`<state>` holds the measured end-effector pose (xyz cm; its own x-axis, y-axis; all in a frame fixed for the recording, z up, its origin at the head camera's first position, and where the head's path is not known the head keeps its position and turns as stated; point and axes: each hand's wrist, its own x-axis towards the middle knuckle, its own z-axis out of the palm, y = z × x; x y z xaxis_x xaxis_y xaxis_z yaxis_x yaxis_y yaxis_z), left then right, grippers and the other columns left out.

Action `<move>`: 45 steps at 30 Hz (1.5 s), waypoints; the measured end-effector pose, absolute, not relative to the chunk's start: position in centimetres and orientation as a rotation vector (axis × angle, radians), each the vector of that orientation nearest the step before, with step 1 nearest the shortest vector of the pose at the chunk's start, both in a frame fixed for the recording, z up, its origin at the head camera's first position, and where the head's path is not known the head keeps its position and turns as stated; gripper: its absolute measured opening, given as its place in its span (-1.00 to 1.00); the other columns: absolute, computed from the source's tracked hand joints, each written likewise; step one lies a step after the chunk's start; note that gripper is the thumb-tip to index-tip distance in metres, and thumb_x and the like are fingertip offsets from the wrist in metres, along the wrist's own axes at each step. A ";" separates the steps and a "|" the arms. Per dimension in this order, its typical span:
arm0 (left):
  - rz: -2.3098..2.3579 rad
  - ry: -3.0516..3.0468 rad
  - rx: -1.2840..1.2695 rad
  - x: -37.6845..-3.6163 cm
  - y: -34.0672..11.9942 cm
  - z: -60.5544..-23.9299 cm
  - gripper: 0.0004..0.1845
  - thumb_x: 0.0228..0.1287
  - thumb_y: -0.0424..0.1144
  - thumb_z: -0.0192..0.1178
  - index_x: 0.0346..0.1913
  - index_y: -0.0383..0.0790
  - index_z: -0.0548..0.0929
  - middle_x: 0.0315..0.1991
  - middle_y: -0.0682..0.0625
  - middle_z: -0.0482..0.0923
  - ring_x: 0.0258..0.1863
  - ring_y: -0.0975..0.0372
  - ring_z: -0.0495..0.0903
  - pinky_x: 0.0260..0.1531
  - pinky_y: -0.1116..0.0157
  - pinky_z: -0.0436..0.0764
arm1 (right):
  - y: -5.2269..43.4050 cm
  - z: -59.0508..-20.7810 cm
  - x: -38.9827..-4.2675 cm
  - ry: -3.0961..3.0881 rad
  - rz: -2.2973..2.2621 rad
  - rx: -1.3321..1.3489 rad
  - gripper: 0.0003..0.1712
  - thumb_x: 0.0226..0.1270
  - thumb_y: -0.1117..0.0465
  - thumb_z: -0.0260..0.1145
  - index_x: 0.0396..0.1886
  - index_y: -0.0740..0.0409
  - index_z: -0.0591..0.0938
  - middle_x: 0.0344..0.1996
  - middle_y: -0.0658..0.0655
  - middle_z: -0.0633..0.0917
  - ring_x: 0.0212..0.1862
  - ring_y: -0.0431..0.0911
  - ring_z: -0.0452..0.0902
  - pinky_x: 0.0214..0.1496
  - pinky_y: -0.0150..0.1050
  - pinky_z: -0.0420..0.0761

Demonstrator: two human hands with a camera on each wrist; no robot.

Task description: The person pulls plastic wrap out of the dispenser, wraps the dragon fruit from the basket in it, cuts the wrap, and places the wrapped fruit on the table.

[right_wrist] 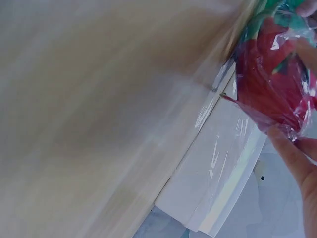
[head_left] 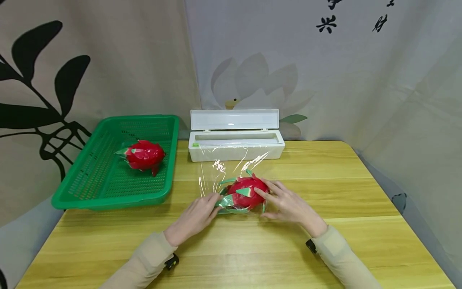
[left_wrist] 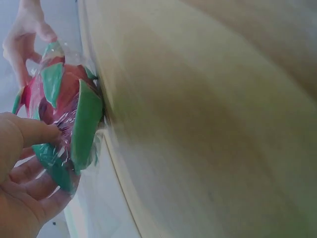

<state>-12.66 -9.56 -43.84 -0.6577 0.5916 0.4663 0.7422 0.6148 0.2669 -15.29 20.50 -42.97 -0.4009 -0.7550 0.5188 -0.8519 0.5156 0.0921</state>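
Note:
A red dragon fruit (head_left: 244,193) with green scales lies on the wooden table (head_left: 325,249), covered in clear cling film (head_left: 216,166). The film still runs back to the white dispenser box (head_left: 236,149). My left hand (head_left: 213,202) pinches the film-wrapped left end of the fruit; in the left wrist view its thumb (left_wrist: 37,131) presses a green scale of the dragon fruit (left_wrist: 59,99). My right hand (head_left: 266,200) cups the fruit's right side, fingers over the film. The right wrist view shows the wrapped dragon fruit (right_wrist: 272,79) close up, with the dispenser box (right_wrist: 218,168) behind it.
A green plastic basket (head_left: 108,188) stands at the back left and holds a second dragon fruit (head_left: 144,154). The dispenser's lid (head_left: 234,119) stands open against the curtain. Bare table spreads to the right and toward me.

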 end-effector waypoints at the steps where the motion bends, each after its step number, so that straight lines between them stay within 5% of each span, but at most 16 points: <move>1: -0.635 -2.507 -1.073 -12.7 -9.5 -43.8 -0.73 0.12 -0.41 0.32 -0.13 -0.37 0.53 -0.27 -0.10 0.65 -0.43 0.24 0.66 -0.38 0.46 0.66 | 20.5 -43.0 -15.3 -2.245 0.246 1.314 -0.03 -0.31 -0.10 0.62 0.19 0.20 0.54 0.16 0.38 0.53 0.02 0.09 0.49 -0.21 -0.20 0.70; 20: -0.748 -2.589 -1.040 -14.2 -9.2 -43.2 -0.69 0.25 -0.42 0.18 0.03 -0.48 0.50 -0.17 -0.23 0.64 -0.20 0.08 0.69 -0.16 0.33 0.68 | 20.3 -41.2 -16.8 -2.227 0.278 1.343 -0.18 -0.17 -0.12 0.51 0.07 0.29 0.59 -0.09 0.30 0.68 -0.23 -0.01 0.50 -0.33 -0.31 0.64; 28: -0.911 -2.670 -0.968 -15.9 -9.4 -43.1 -0.72 0.28 -0.44 0.15 0.02 -0.46 0.49 -0.11 -0.25 0.63 -0.26 0.10 0.65 -0.20 0.27 0.68 | 20.1 -40.7 -18.1 -2.391 0.442 1.293 -0.30 0.24 -0.21 0.20 0.13 0.27 0.54 0.00 0.29 0.64 -0.12 0.00 0.49 -0.23 -0.19 0.66; 38: -0.963 -2.737 -0.823 -17.8 -9.2 -42.4 -0.70 0.31 -0.38 0.14 0.05 -0.47 0.55 -0.11 -0.23 0.40 -0.29 0.19 0.47 -0.24 0.28 0.59 | 20.0 -40.6 -19.4 -2.784 0.782 0.994 -0.38 0.27 -0.01 0.25 0.30 0.04 0.43 0.20 0.22 0.55 0.10 0.09 0.39 0.03 0.10 0.56; 45: -0.988 -2.782 -0.688 -18.8 -8.6 -41.9 -0.65 0.33 -0.35 0.13 0.11 -0.47 0.55 -0.12 -0.22 0.44 -0.19 0.11 0.47 -0.21 0.23 0.56 | 19.8 -40.7 -20.8 -2.885 1.032 0.852 -0.46 0.41 0.03 0.15 0.33 0.09 0.41 0.17 0.30 0.53 0.17 0.15 0.41 0.05 0.01 0.62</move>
